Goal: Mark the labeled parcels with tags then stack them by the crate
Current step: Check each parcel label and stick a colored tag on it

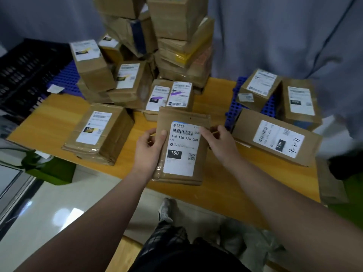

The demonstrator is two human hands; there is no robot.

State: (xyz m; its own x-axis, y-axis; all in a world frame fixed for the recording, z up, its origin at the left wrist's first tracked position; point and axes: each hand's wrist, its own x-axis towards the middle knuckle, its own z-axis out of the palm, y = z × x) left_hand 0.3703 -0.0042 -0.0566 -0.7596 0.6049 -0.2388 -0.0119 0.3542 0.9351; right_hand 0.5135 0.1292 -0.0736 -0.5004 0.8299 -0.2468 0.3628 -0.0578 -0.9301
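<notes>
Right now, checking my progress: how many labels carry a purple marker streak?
2, side by side behind the held parcel: left label, right label. Stacked parcels may hide more.

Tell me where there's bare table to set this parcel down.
Bare table lies right of the held parcel, in front of the long box, and at the left corner behind the taped parcel. The back is crowded around the tall stack and blue crate.
</notes>
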